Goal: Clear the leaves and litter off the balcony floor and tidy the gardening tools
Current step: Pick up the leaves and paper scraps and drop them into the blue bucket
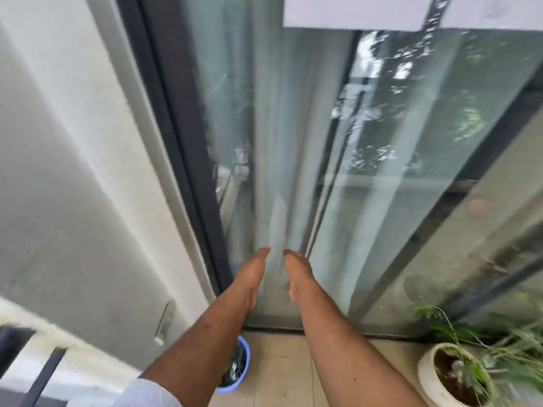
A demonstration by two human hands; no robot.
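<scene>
Hands out front, both of them, reaching toward the glass sliding door (pixel 293 142). Left hand (pixel 252 274) edge-on to the camera, fingers straight and pressed together, holding nothing. Right hand (pixel 296 274) just beside it, fingers likewise extended and close together, tips slightly bent at the top, empty too. Narrow gap between the two, palms facing one another. Whether the fingertips actually touch the glass: cannot tell, picture smeared by motion.

Down below, balcony floor (pixel 282 374) in pale tiles, showing between the two forearms. No leaves or litter clearly made out on that strip, too blurred to be sure. Blue tub (pixel 246 356) on the floor under the left forearm, well below the left hand, right against the foot of the door frame, something dark and glossy inside, half hidden by the arm. Light rolled sleeve (pixel 144 392) at the left elbow.

Off to the right, white plant pot (pixel 426 374) on the tiles, dark soil inside, thin green leaves spilling out over it, well apart from the right hand and lower in the frame. Pale curtain behind the glass, reflections of trees across the pane. White rough wall (pixel 73 171) on the left, dark railing (pixel 38 377) in the bottom left corner.
</scene>
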